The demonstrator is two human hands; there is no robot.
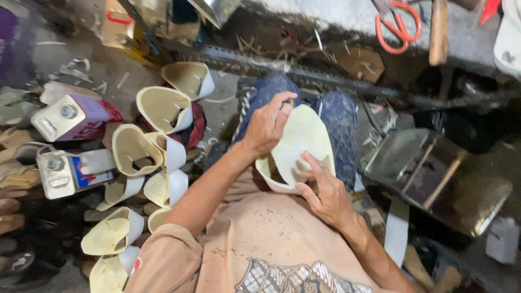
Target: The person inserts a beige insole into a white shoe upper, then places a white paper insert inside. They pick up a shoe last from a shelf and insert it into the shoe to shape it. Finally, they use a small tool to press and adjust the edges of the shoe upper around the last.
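Both hands were on the work at inspection: my left hand (267,123) was closed over the upper edge of a cream shoe upper (302,142), fingers curled round its rim, while my right hand (324,191) gripped the lower edge, thumb pressed on the pale inner face. The piece sat in my lap, above my knees in blue speckled trousers (337,114), its white lining band (269,180) showing along the near rim. As to progress, I judged this piece to be in hand and unfinished, since it was open and flat-sided; to my left a row of like cream uppers (163,142), already curved and banded in white, lay stacked in a line on the floor, and I took these as done. How many remained I could not tell. Further left stood two rectangular metal cans: one (69,115) with a purple and red wrapper and a round screw cap on top, the other (68,171) nearer, with a white and blue label, also capped. On my right rested a dull metal tin (434,179) crossed by a wooden stick. Along the grey ledge (347,21) ahead lay orange-handled scissors (400,26) and a wooden handle (438,32). Scraps littered the floor.
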